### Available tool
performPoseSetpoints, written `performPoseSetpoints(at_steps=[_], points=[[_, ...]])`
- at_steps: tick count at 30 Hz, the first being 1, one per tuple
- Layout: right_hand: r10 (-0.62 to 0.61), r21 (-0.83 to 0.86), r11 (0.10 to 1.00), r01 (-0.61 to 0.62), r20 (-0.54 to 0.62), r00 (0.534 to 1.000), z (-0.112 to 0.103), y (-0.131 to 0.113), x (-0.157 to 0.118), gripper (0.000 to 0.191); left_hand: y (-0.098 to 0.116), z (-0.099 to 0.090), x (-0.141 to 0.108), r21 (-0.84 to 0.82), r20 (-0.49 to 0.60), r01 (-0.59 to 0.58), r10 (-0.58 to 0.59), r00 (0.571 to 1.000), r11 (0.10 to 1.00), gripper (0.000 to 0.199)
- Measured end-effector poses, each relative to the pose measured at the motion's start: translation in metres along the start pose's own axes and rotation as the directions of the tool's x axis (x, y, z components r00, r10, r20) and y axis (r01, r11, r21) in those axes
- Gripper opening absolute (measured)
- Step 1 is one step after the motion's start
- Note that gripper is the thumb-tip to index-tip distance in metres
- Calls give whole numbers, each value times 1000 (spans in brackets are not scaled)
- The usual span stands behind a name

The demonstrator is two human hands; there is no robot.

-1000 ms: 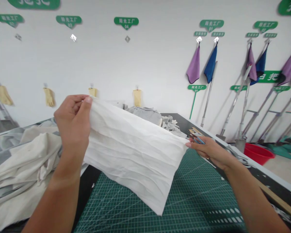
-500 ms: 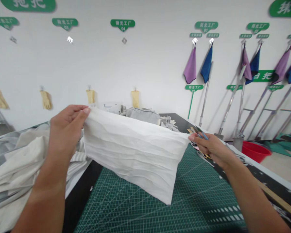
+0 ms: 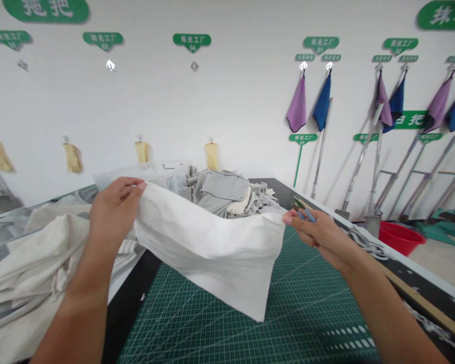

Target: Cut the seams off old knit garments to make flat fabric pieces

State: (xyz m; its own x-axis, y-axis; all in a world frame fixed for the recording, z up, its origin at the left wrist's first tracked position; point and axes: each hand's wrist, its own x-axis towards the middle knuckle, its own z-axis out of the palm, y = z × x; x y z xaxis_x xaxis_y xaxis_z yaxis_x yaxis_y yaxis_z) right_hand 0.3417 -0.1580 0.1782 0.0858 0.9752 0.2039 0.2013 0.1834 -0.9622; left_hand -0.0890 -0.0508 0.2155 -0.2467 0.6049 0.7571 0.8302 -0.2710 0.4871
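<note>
A white piece of fabric (image 3: 212, 242) hangs between my two hands above the green cutting mat (image 3: 314, 298). My left hand (image 3: 117, 210) is closed, pinching its upper left corner between thumb and fingers. At the upper right corner, my right hand (image 3: 316, 232) pinches the cloth. A small tool with blue handles (image 3: 305, 215), which looks like thread snips, is also tucked in my right hand, its blades pointing up and away. The cloth sags in the middle, and its lower right corner dangles just over the mat.
A heap of cream and grey fabric (image 3: 34, 258) lies on the left. Behind the cloth are a grey fabric pile (image 3: 223, 189) and a clear plastic bin (image 3: 167, 172). A wooden strip (image 3: 424, 301) runs along the right. Beyond the table stands a red bucket (image 3: 400, 237).
Both hands have come slightly closer together and the left one is lower. The cloth's top edge has slackened from nearly straight to sagging, uncovering more of the bin and grey pile.
</note>
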Motion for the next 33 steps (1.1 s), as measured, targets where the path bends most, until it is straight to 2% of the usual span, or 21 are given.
performPoseSetpoints(at_steps=[2, 4, 6, 7, 9, 10, 13, 15, 16, 18, 21, 24, 26, 29, 31, 33], points=[[-8, -12, 1000, 8, 45, 999, 12, -9, -5, 44, 12, 2, -9, -84, 47, -26, 30, 998, 996, 26], [-12, -35, 999, 16, 96, 995, 25, -18, -9, 44, 31, 6, -23, -162, 83, -113, 128, 988, 980, 30], [-17, -59, 998, 25, 132, 991, 38, -24, -12, 45, 56, 10, -42, -266, 157, -207, 254, 954, 941, 34], [-19, -70, 997, 30, 143, 990, 44, -26, -13, 45, 69, 11, -53, -344, 230, -208, 297, 927, 915, 37], [-33, -89, 995, 48, 166, 986, 55, -28, -13, 46, 94, 13, -73, -488, 397, -166, 388, 832, 857, 40], [-44, -94, 994, 62, 181, 982, 59, -28, -12, 45, 105, 13, -82, -546, 471, -129, 430, 770, 828, 40], [-65, -91, 992, 89, 237, 969, 69, -28, -12, 41, 125, 14, -101, -649, 602, -32, 538, 590, 760, 34], [-67, -82, 992, 91, 261, 963, 72, -29, -12, 39, 129, 16, -106, -665, 642, -4, 574, 508, 747, 33], [-65, -77, 993, 89, 267, 961, 73, -29, -13, 38, 129, 17, -108, -664, 654, 2, 579, 486, 748, 34], [-54, -56, 996, 72, 268, 962, 73, -29, -14, 38, 127, 21, -109, -654, 664, 9, 568, 486, 757, 35], [-3, -7, 1000, 5, 257, 966, 69, -22, -13, 40, 124, 26, -110, -634, 644, 5, 524, 558, 774, 34], [101, -60, 994, -88, 266, 959, 60, 1, -5, 41, 122, 30, -110, -619, 606, -5, 482, 632, 785, 32], [134, -195, 977, -85, 254, 958, 51, 28, 2, 38, 120, 31, -109, -614, 582, -6, 458, 672, 789, 30], [71, -440, 897, 40, 232, 970, 37, 78, 12, 23, 117, 32, -107, -603, 558, -8, 429, 711, 798, 30], [97, -592, 803, 64, 236, 967, 29, 108, 15, 20, 115, 32, -105, -594, 541, -18, 416, 731, 804, 30], [175, -742, 671, 5, 165, 971, 25, 130, 14, 22, 114, 32, -102, -588, 517, -37, 410, 751, 808, 30]])
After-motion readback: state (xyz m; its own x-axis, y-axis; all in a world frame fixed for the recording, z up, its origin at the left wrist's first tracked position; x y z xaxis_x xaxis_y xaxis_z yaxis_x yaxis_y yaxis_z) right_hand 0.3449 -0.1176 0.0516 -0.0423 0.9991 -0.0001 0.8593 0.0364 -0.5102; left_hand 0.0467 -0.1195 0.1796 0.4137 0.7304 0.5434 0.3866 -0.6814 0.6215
